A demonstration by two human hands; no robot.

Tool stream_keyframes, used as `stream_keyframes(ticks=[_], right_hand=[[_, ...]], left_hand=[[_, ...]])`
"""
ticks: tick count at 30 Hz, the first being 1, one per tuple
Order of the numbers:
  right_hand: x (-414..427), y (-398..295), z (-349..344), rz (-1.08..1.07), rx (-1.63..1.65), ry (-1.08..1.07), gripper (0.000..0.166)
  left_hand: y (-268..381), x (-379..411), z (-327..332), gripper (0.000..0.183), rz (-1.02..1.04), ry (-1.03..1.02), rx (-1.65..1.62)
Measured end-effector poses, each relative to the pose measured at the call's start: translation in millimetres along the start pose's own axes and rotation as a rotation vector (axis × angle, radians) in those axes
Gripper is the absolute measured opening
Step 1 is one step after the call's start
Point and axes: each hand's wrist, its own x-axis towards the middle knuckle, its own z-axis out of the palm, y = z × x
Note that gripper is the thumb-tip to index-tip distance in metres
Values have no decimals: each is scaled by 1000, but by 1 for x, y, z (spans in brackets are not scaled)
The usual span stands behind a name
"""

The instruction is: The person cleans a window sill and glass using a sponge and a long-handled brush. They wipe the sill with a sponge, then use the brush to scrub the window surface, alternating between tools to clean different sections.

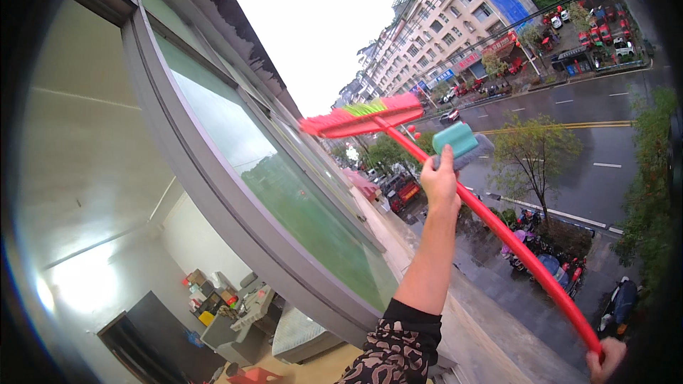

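Observation:
My left hand reaches outside past the window frame, wrapped around the upper part of a red pole. Its thumb presses on a teal hand scrubber with a grey fuzzy pad; the other fingers are mostly hidden. Beyond that hand, the pole ends in a broom head with pink-red bristles and a yellow-green middle. It is up in the air beside the outer window face, and I cannot tell whether it touches the glass. At the bottom right, my right hand grips the pole's lower end.
A grey metal window frame and green-tinted glass run along the left. Below the panes is a concrete ledge. Far down lie a wet street, a tree and parked scooters. Indoors is a mattress.

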Motion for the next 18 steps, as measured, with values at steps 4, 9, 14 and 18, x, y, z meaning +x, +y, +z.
stream_keyframes(ticks=[4, 9, 14, 18], right_hand=[[41, -24, 49, 16, 218, 279, 15], [138, -74, 110, -130, 298, 399, 30], [231, -153, 115, -269, 285, 274, 43], [285, -223, 133, -326, 319, 123, 48]], left_hand=[[49, -13, 20, 32, 180, -44, 32], [77, -140, -30, 31, 622, 9, 428], [94, -200, -149, 30, 1059, 25, 716], [126, -216, -191, 34, 997, 244, 956]])
